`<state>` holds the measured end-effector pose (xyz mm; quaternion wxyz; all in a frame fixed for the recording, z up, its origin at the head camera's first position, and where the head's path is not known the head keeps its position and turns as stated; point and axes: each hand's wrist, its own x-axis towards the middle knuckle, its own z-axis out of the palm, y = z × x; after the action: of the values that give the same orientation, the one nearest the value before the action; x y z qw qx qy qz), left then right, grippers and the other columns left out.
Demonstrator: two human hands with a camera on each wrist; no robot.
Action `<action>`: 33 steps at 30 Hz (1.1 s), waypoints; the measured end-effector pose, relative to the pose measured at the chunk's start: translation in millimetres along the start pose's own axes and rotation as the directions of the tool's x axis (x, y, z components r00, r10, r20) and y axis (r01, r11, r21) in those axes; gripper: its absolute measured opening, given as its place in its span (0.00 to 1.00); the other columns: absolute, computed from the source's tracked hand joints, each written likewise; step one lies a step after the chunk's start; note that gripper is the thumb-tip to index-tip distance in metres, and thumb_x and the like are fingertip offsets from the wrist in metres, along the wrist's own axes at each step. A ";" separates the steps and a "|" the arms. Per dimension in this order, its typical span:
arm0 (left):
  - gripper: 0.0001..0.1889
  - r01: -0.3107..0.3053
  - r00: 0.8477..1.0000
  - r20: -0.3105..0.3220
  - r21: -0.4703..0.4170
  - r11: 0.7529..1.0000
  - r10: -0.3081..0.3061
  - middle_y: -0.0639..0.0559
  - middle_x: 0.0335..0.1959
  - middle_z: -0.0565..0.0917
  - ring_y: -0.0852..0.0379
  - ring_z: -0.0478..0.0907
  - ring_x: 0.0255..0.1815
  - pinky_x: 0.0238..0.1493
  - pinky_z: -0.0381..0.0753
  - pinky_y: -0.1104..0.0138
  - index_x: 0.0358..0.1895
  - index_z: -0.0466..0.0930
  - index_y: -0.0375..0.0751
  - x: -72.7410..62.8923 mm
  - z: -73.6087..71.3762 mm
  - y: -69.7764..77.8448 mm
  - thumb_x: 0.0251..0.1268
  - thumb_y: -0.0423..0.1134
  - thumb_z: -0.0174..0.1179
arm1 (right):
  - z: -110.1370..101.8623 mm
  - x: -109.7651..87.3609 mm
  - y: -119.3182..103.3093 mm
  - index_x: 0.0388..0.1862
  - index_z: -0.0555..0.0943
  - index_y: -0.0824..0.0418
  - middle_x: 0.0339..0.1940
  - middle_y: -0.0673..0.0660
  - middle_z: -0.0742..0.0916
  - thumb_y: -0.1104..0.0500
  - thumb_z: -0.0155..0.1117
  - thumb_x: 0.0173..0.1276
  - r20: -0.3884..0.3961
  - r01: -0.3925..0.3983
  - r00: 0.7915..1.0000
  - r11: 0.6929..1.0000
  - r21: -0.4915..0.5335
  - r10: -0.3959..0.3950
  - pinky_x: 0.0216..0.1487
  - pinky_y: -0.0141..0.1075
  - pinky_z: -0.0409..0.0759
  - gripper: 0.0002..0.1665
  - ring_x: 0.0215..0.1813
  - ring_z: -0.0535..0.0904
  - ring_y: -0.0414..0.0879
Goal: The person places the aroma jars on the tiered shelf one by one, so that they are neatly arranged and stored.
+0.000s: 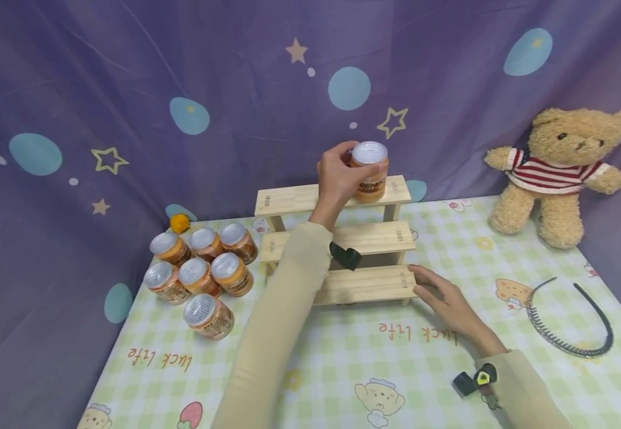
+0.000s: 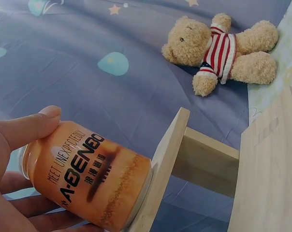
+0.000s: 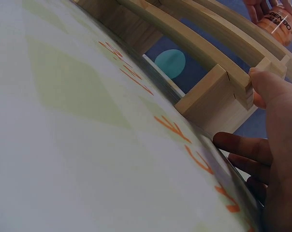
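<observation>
As the worktop (image 1: 423,363) reads from the left, seven cans (image 1: 195,275) stand in a loose cluster, the foremost a little apart; each next can is best lifted from the outside so its neighbours are not knocked.

Beside them is the three-tier wooden stand (image 1: 366,237), whose middle and lowest tiers show no cans. The top tier (image 1: 291,198) has bare board on its left, which I judge leaves room for further cans.

The left hand (image 1: 340,173) grips the held can (image 1: 369,179), thumb on one side and fingers round the other. The held can is upright at the right part of the top tier, its base at the board; whether full weight rests there cannot be told. Recommended: seat the whole base inside the board's edges, and spread the fingers only once it sits flat, withdrawing sideways so the can does not tip.

The right hand (image 1: 444,298) holds the right end of the lowest tier between thumb and forefinger. This bracing appears sound and should last until release, since a nudge could shift the stand.

Farther right, the hairband (image 1: 584,353) and teddy bear (image 1: 549,177) lie outside the working area; no action advised.
</observation>
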<state>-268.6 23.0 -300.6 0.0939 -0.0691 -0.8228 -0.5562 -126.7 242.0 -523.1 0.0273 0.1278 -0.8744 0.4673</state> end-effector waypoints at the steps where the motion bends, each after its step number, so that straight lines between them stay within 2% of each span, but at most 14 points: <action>1: 0.30 0.001 1.000 -0.001 0.005 1.000 -0.001 0.48 0.49 0.88 0.55 0.85 0.48 0.51 0.85 0.64 0.58 0.82 0.45 0.2 0.1 -0.4 0.47 0.44 0.80 | 0.1 0.2 -0.1 0.76 0.67 0.46 0.63 0.55 0.84 0.53 0.54 0.79 0.001 0.002 1.000 1.000 0.001 -0.002 0.69 0.55 0.71 0.28 0.63 0.78 0.36; 6: 0.31 -0.024 1.000 0.016 0.014 1.000 0.024 0.47 0.49 0.88 0.54 0.85 0.49 0.52 0.84 0.62 0.58 0.81 0.46 0.5 -0.8 -2.0 0.48 0.47 0.79 | 0.0 0.5 -0.9 0.76 0.67 0.49 0.63 0.55 0.84 0.53 0.54 0.79 0.000 0.000 1.000 1.000 -0.002 0.000 0.68 0.55 0.71 0.29 0.63 0.78 0.37; 14: 0.44 -0.034 0.994 0.102 0.046 0.998 0.029 0.46 0.60 0.83 0.51 0.81 0.57 0.59 0.81 0.57 0.72 0.69 0.47 -3.5 -8.8 -5.0 0.48 0.49 0.78 | 0.5 -0.5 0.0 0.77 0.66 0.44 0.63 0.55 0.84 0.52 0.54 0.79 0.004 -0.011 1.000 1.000 -0.006 0.011 0.68 0.54 0.71 0.29 0.62 0.77 0.31; 20: 0.43 -0.056 0.994 0.094 0.048 0.997 0.051 0.46 0.61 0.83 0.48 0.80 0.62 0.65 0.77 0.55 0.71 0.70 0.50 -10.1 -23.7 -4.1 0.48 0.49 0.78 | 0.6 -0.7 0.2 0.77 0.66 0.44 0.63 0.55 0.85 0.53 0.54 0.79 0.003 -0.010 1.000 1.000 -0.001 0.010 0.68 0.56 0.70 0.29 0.63 0.77 0.32; 22: 0.42 -0.064 0.994 0.088 0.056 0.996 0.059 0.46 0.61 0.83 0.48 0.80 0.63 0.69 0.72 0.56 0.71 0.71 0.50 -12.8 -29.3 -4.0 0.49 0.49 0.79 | 0.5 -0.7 -0.3 0.77 0.66 0.44 0.63 0.55 0.85 0.53 0.54 0.79 0.002 -0.012 1.000 1.000 0.005 0.012 0.69 0.57 0.70 0.29 0.63 0.77 0.32; 24: 0.42 -0.067 0.994 0.087 0.059 0.996 0.062 0.46 0.62 0.82 0.48 0.79 0.64 0.71 0.71 0.56 0.71 0.71 0.51 -15.9 -35.0 -4.2 0.49 0.49 0.79 | 0.6 -0.6 -0.2 0.77 0.66 0.43 0.63 0.56 0.84 0.52 0.54 0.79 0.003 -0.014 1.000 1.000 0.009 0.014 0.69 0.58 0.69 0.29 0.63 0.77 0.33; 27: 0.42 -0.059 0.995 0.088 0.051 0.997 0.054 0.46 0.64 0.81 0.48 0.78 0.66 0.72 0.71 0.56 0.71 0.71 0.53 -20.9 -44.1 -5.7 0.49 0.49 0.79 | 1.0 -0.7 0.1 0.77 0.66 0.44 0.63 0.56 0.84 0.52 0.54 0.79 0.003 -0.021 1.000 1.000 0.014 0.021 0.69 0.59 0.69 0.29 0.64 0.77 0.34; 29: 0.42 -0.057 0.994 0.091 0.031 0.998 0.054 0.45 0.64 0.80 0.48 0.78 0.66 0.68 0.76 0.56 0.71 0.71 0.52 -24.6 -50.6 -7.4 0.50 0.48 0.79 | 1.4 -0.7 0.6 0.77 0.66 0.44 0.63 0.57 0.84 0.52 0.54 0.79 0.003 -0.024 1.000 1.000 0.015 0.024 0.70 0.59 0.69 0.29 0.64 0.77 0.35; 33: 0.40 -0.087 0.993 0.079 -0.004 0.996 0.087 0.44 0.62 0.81 0.47 0.79 0.64 0.66 0.78 0.54 0.70 0.72 0.49 -32.7 -65.2 -13.9 0.51 0.44 0.78 | 2.0 0.1 1.1 0.77 0.66 0.46 0.63 0.57 0.84 0.52 0.54 0.79 0.001 -0.024 1.000 1.000 0.017 0.024 0.70 0.60 0.68 0.29 0.64 0.76 0.33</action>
<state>-234.8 -43.0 -297.0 0.0853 -0.1268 -0.8220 -0.5486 -127.0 240.9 -525.1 0.0205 0.1178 -0.8719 0.4749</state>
